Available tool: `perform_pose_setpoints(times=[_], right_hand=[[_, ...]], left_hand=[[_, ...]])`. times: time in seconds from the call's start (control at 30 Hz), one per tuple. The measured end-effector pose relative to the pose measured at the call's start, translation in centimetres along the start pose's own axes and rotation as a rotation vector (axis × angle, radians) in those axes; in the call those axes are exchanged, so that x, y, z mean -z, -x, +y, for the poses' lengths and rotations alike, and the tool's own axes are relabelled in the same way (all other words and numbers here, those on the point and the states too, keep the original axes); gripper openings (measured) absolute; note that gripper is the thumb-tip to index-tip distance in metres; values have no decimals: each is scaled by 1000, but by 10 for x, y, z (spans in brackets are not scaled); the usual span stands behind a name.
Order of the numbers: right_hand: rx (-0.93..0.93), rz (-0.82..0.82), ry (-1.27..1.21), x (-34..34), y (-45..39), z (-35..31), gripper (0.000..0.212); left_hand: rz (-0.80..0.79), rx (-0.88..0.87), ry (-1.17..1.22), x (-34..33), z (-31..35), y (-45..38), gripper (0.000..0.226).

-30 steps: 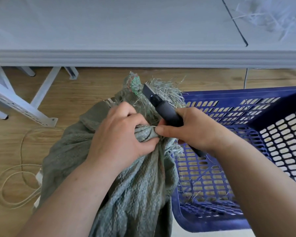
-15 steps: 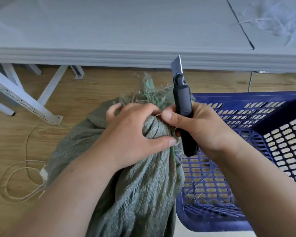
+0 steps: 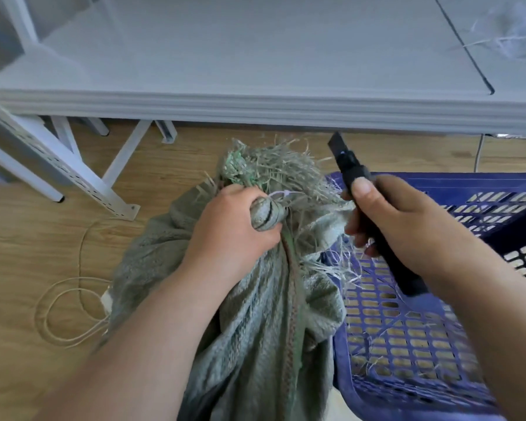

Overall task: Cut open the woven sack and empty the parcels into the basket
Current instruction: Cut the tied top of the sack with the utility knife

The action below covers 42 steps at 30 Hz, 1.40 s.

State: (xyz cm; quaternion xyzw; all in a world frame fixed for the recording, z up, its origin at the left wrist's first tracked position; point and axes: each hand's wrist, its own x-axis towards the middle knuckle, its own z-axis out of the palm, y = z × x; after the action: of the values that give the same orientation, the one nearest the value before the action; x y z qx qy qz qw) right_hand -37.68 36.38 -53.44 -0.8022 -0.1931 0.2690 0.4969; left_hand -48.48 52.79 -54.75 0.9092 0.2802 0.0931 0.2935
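A grey-green woven sack point(image 3: 255, 323) stands on the floor, its frayed mouth point(image 3: 274, 168) bunched at the top. My left hand point(image 3: 228, 235) grips the gathered neck just below the fraying. My right hand point(image 3: 398, 229) holds a black utility knife point(image 3: 351, 168), blade out and pointing up and away, a little to the right of the sack's neck and apart from it. A blue perforated plastic basket point(image 3: 407, 338) sits right beside the sack; only loose fibres lie in it. No parcels show.
A grey table edge point(image 3: 255, 107) runs across just beyond the sack, with white metal legs point(image 3: 73, 180) at the left. A loop of pale cord point(image 3: 70, 308) lies on the wooden floor at the left. Shredded fibres point(image 3: 516, 34) lie on the table's far right.
My right hand has drawn the knife away from the sack's neck to the right. The sack's frayed top has loosened and spread, and my left hand has shifted its grip on the neck.
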Motion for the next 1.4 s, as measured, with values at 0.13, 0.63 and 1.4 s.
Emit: perform_pose_setpoints(times=[0.13,0.63,1.4], right_hand=[[59,-189,288,-14,12,-5,25],[-63,-232,386,-2,14,-10,28],[15,-23,692,-11,22,-12,30]], left_hand=[[61,-11,-37,-5,-3,-2,32],[70,-131,-110,-8,-8,-2,32],[162,-274,-288,-13,0,3,35]])
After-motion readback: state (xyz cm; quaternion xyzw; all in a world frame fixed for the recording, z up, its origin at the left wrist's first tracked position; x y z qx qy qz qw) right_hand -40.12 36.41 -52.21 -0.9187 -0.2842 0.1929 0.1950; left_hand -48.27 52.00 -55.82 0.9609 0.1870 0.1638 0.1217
